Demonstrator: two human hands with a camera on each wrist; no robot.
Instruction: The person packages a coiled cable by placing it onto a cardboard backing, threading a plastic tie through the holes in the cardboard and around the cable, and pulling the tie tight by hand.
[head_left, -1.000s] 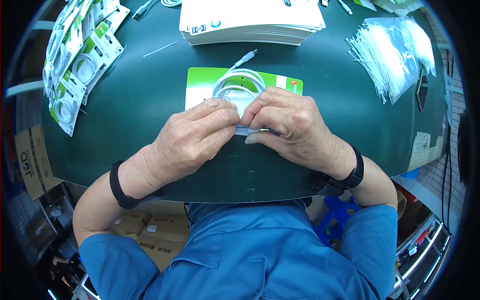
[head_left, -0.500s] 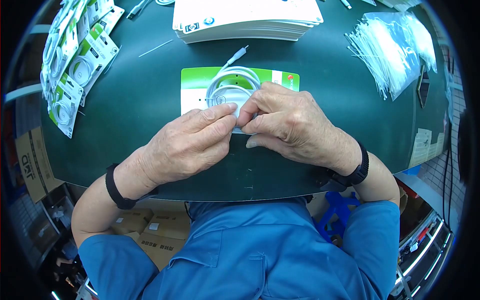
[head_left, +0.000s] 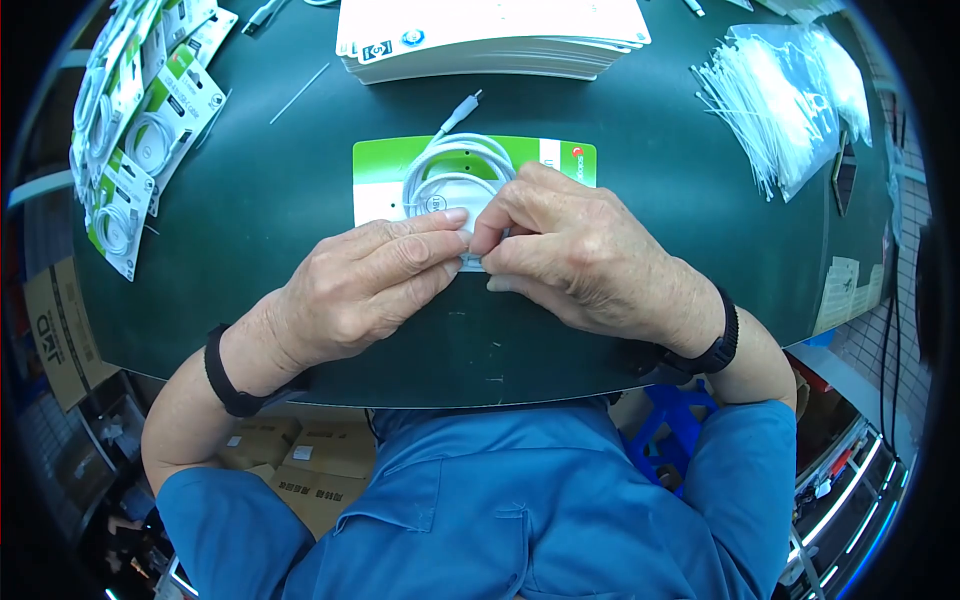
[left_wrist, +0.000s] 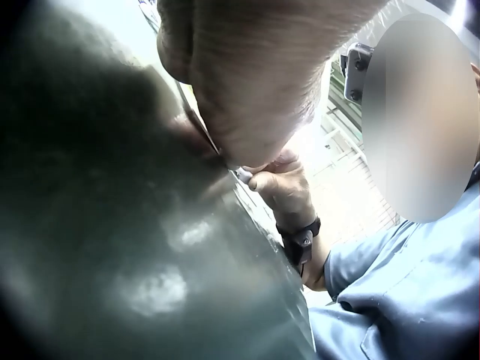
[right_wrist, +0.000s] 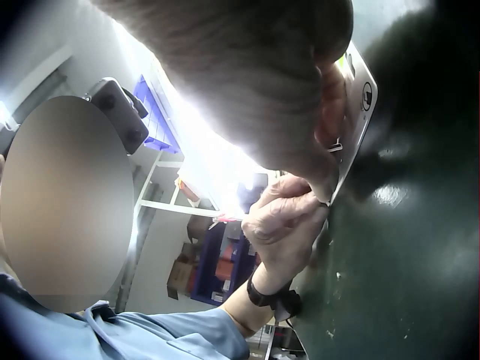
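Observation:
A white charging cable [head_left: 462, 150] lies coiled on a green and white packaging card [head_left: 375, 165], its upper plug [head_left: 460, 112] pointing away beyond the card's far edge. My left hand [head_left: 365, 280] holds the coil's near side at the card's near edge, fingers stretched toward the right. Close against it, my right hand [head_left: 575, 245] pinches with bent index finger and thumb at the same spot. A small white end [left_wrist: 244, 174] shows by the right fingertips in the left wrist view. The fingers hide most of what they pinch; I cannot tell whether a tie is there too.
A thick stack of cards [head_left: 490, 55] stands behind the work. Finished carded cables [head_left: 150, 145] pile up at the left. At the right lies a plastic bag of white cable ties [head_left: 775, 110], near a dark flat object [head_left: 845, 180]. One loose tie [head_left: 300, 93] lies left of the stack.
Card, coil and both hands have shifted slightly left. The dark-tipped cable end seen under the right hand a second ago is now hidden, and the right fingers have bent closer to the left fingertips.

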